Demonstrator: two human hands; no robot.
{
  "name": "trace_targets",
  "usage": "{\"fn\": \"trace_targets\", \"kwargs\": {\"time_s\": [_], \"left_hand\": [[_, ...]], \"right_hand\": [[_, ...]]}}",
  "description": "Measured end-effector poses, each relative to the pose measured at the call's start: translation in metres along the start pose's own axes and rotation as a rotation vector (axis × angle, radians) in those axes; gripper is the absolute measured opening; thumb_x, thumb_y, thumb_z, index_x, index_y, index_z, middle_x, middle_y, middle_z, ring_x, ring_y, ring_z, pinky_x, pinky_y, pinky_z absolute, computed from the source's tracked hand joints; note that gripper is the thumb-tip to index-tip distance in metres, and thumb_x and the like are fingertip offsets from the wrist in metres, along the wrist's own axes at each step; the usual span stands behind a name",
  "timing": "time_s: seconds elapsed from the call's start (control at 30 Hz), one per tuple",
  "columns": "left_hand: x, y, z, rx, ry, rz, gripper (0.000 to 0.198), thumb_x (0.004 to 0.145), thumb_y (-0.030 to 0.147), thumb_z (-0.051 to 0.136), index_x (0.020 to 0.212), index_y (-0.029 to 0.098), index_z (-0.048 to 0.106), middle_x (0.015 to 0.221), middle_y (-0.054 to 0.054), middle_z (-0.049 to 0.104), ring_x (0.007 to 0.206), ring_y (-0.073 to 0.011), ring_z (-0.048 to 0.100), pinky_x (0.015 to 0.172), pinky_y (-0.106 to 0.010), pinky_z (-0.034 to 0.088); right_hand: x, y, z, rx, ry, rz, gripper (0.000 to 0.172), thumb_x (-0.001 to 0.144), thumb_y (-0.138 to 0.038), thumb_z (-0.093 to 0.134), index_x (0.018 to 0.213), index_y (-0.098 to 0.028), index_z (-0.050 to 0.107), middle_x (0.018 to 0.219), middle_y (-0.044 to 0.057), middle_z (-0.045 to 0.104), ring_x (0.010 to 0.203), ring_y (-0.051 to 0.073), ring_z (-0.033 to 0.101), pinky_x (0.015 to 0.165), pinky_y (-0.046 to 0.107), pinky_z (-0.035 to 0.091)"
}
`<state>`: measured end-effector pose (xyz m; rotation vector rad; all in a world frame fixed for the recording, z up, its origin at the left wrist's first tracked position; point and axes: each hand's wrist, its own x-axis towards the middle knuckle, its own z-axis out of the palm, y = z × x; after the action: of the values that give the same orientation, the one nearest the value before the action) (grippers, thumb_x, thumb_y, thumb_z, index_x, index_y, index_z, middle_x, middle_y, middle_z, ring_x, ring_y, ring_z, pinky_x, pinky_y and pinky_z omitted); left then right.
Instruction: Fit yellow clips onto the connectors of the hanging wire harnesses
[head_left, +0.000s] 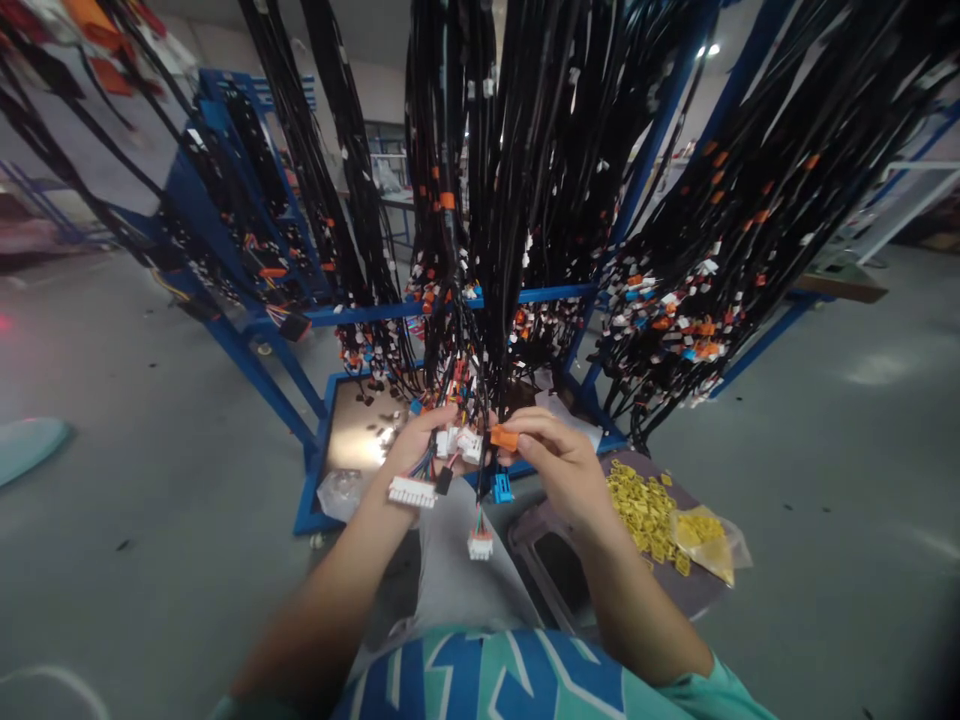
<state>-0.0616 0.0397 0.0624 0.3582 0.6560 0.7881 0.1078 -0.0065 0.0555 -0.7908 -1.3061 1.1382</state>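
Note:
My left hand [417, 442] is closed around the lower end of a wire harness, where several connectors fan out over the palm. Among them are white connectors [459, 443], a long white connector [412, 491] and a small black connector [444, 480]. Between the thumb and fingers of my right hand [559, 455] is an orange connector [504, 437]. Just below it hangs a blue connector [502, 488]. A white connector with coloured wires [480, 545] dangles lower, over my lap.
Bundles of black wire harnesses [525, 150] hang from a blue metal rack [277, 380] in front of me. On my right, a stool [705, 590] carries loose yellow plastic parts [641, 505] and a plastic bag of them [705, 535]. A crumpled clear bag [343, 494] lies at the rack's base.

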Motion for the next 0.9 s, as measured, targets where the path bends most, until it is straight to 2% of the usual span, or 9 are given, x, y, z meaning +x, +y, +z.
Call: {"fn": "trace_targets", "kwargs": {"time_s": [0.13, 0.23, 0.3, 0.4, 0.53, 0.63, 0.73, 0.83, 0.9], "left_hand": [[0.004, -0.003, -0.013, 0.012, -0.085, -0.035, 0.035, 0.085, 0.035, 0.045, 0.095, 0.008, 0.065, 0.058, -0.009, 0.064, 0.043, -0.0174, 0.058, 0.04, -0.026, 0.046], [0.008, -0.008, -0.021, -0.028, -0.086, -0.036, 0.038, 0.083, 0.043, 0.047, 0.087, 0.01, 0.066, 0.05, -0.006, 0.06, 0.041, -0.0157, 0.056, 0.041, -0.025, 0.046], [0.01, -0.011, -0.026, -0.019, -0.083, -0.013, 0.036, 0.079, 0.043, 0.054, 0.085, 0.011, 0.066, 0.05, -0.005, 0.061, 0.044, -0.0165, 0.057, 0.045, -0.027, 0.049], [0.009, -0.014, -0.027, 0.062, -0.038, 0.004, 0.022, 0.069, 0.028, 0.068, 0.08, 0.009, 0.066, 0.054, -0.005, 0.063, 0.047, -0.0162, 0.06, 0.049, -0.027, 0.051], [0.005, -0.011, -0.019, 0.167, 0.027, -0.015, 0.012, 0.063, 0.009, 0.07, 0.073, 0.005, 0.065, 0.054, -0.005, 0.063, 0.042, -0.0113, 0.057, 0.041, -0.019, 0.047], [0.004, -0.008, -0.016, 0.177, -0.004, -0.014, 0.012, 0.063, 0.006, 0.069, 0.075, 0.005, 0.066, 0.054, -0.004, 0.064, 0.043, -0.0113, 0.058, 0.041, -0.018, 0.047], [0.009, -0.008, -0.017, 0.158, -0.063, -0.009, 0.014, 0.065, 0.007, 0.068, 0.078, 0.006, 0.066, 0.057, -0.005, 0.065, 0.044, -0.0129, 0.06, 0.044, -0.021, 0.051], [0.016, -0.01, -0.019, 0.148, -0.104, -0.024, 0.018, 0.065, 0.012, 0.069, 0.082, 0.009, 0.064, 0.058, -0.005, 0.065, 0.049, -0.0174, 0.064, 0.045, -0.025, 0.053], [0.019, -0.009, -0.018, 0.146, -0.117, -0.033, 0.024, 0.061, 0.013, 0.072, 0.083, 0.011, 0.062, 0.065, -0.006, 0.067, 0.06, -0.0232, 0.068, 0.05, -0.031, 0.056]], "right_hand": [[0.003, 0.0, -0.001, 0.165, -0.015, 0.087, 0.019, 0.068, -0.038, 0.074, 0.085, -0.028, 0.072, 0.102, 0.003, 0.059, 0.085, 0.016, 0.062, 0.07, 0.032, 0.057], [0.004, 0.001, 0.001, 0.007, 0.021, 0.019, 0.02, 0.068, -0.029, 0.074, 0.088, -0.027, 0.07, 0.102, 0.004, 0.061, 0.094, 0.018, 0.062, 0.081, 0.035, 0.054], [0.005, 0.002, 0.004, -0.189, 0.047, -0.037, 0.018, 0.073, -0.025, 0.07, 0.091, -0.027, 0.069, 0.099, 0.004, 0.063, 0.091, 0.018, 0.062, 0.08, 0.034, 0.054], [0.006, 0.003, 0.006, -0.489, -0.005, -0.196, 0.018, 0.078, -0.023, 0.065, 0.096, -0.025, 0.068, 0.095, 0.006, 0.066, 0.085, 0.018, 0.063, 0.074, 0.033, 0.054], [0.007, 0.001, 0.008, -0.723, -0.085, -0.449, 0.02, 0.085, -0.021, 0.058, 0.103, -0.021, 0.065, 0.092, 0.008, 0.065, 0.086, 0.019, 0.062, 0.074, 0.033, 0.053], [0.008, 0.0, 0.011, -0.805, -0.101, -0.496, 0.022, 0.087, -0.02, 0.054, 0.106, -0.021, 0.063, 0.091, 0.009, 0.063, 0.085, 0.019, 0.06, 0.071, 0.032, 0.053], [0.009, 0.001, 0.011, -0.798, -0.088, -0.464, 0.025, 0.087, -0.025, 0.055, 0.111, -0.023, 0.061, 0.096, 0.008, 0.061, 0.089, 0.019, 0.059, 0.074, 0.033, 0.053], [0.012, 0.006, -0.017, -0.755, -0.004, -0.339, 0.036, 0.084, -0.032, 0.06, 0.12, -0.025, 0.056, 0.109, 0.008, 0.058, 0.086, 0.016, 0.059, 0.074, 0.031, 0.053], [0.009, 0.015, -0.062, -0.799, 0.162, -0.219, 0.038, 0.082, -0.034, 0.06, 0.119, -0.024, 0.056, 0.109, 0.007, 0.059, 0.081, 0.015, 0.059, 0.073, 0.031, 0.053]]}}
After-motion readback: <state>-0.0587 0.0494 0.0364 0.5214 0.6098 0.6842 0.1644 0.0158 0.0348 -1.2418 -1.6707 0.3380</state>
